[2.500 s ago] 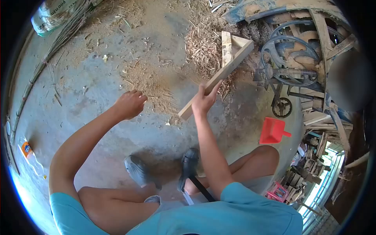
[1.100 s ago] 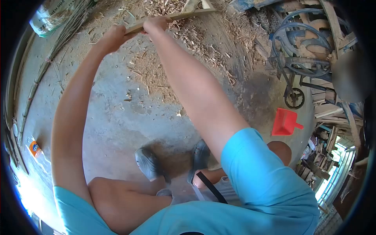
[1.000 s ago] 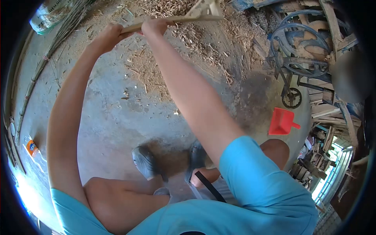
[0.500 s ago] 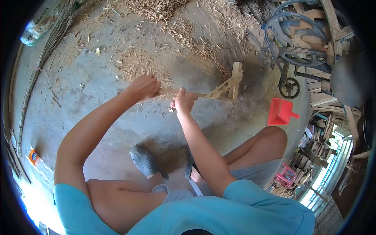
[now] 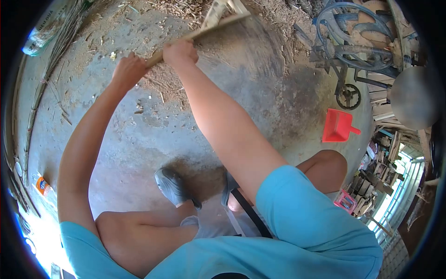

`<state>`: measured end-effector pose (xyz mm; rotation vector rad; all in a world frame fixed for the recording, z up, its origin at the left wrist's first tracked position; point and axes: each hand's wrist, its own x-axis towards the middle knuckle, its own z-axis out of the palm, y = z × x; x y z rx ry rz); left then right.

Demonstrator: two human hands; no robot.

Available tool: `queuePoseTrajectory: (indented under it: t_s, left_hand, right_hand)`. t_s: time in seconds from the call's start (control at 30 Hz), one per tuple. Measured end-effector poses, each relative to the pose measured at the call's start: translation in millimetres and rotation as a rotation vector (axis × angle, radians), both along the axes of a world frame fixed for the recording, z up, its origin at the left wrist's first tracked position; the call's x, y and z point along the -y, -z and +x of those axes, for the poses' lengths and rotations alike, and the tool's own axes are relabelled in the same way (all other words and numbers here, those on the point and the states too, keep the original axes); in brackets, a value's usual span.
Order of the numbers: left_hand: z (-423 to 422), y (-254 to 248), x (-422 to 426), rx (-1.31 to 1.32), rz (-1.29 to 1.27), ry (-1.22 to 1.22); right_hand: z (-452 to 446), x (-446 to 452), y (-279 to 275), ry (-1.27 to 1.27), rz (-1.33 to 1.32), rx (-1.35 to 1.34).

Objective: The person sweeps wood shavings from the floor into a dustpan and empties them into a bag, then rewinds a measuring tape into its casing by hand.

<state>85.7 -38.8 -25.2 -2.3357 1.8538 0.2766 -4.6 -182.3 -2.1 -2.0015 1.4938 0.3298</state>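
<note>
Both hands reach far forward over the floor and grip a wooden scraper (image 5: 211, 31) by its long handle. My left hand (image 5: 129, 69) is closed around the handle's near end. Farther along it, my right hand (image 5: 181, 52) is wrapped round the same stick. A diagonal brace (image 5: 213, 15) joins the handle to a crosspiece at the far end, partly cut off by the top of the view. That end lies among wood shavings and sawdust (image 5: 174, 8).
A red dustpan (image 5: 338, 126) lies on the concrete floor at right. Behind it stands a machine with large blue wheels (image 5: 355, 35). At left are a bundle of thin sticks (image 5: 46, 76) and a plastic bottle (image 5: 42, 187). Stacked wood (image 5: 371, 186) fills the right side.
Both hands have pushed the scraper forward and to the left, away from my body. Its braced end has gone from the bare floor at centre right up to the shavings.
</note>
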Motion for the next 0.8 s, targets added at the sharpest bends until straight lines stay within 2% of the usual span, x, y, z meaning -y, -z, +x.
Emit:
queuePoseTrajectory:
  t_s: [0.13,0.27,0.33,0.47,0.53,0.6,0.63,0.67,0.73,0.8]
  left_hand:
    - [2.4,-11.5,-3.6,-0.028,-0.094,-0.064]
    - [-28.4,-19.5,7.3,-0.2,-0.007,-0.102]
    - [-53.2,-24.7,11.6,-0.245,0.055,-0.03]
    - [-103.0,-20.9,16.0,-0.184,0.029,0.265]
    - [-127.9,-9.6,23.4,-0.253,-0.071,0.347]
    - [-146.4,-23.6,44.3,-0.292,-0.051,0.398]
    - [-154.9,-29.0,55.3,-0.31,-0.041,0.42]
    - [-160.8,-28.4,67.6,-0.295,-0.161,0.418]
    - [-168.4,-23.0,99.0,-0.251,-0.305,0.392]
    - [-165.9,-29.3,136.9,-0.188,-0.267,0.314]
  right_hand:
    - [24.6,3.6,4.2,0.171,0.044,0.177]
    - [-7.8,15.0,27.6,0.241,0.155,0.26]
    - [-52.8,10.3,-6.5,0.119,0.071,0.266]
    - [-150.3,-4.9,9.9,0.189,-0.212,0.283]
    - [-192.8,-9.3,13.0,0.322,-0.201,0.312]
    - [-212.9,-8.2,-26.0,0.417,-0.068,0.145]
    - [-227.6,-1.5,-18.2,0.411,-0.159,0.159]
    - [-242.6,6.2,-8.2,0.405,-0.251,0.172]
    - [-251.8,38.7,-3.6,0.402,-0.305,0.034]
    - [-257.6,95.4,35.6,0.443,-0.155,0.013]
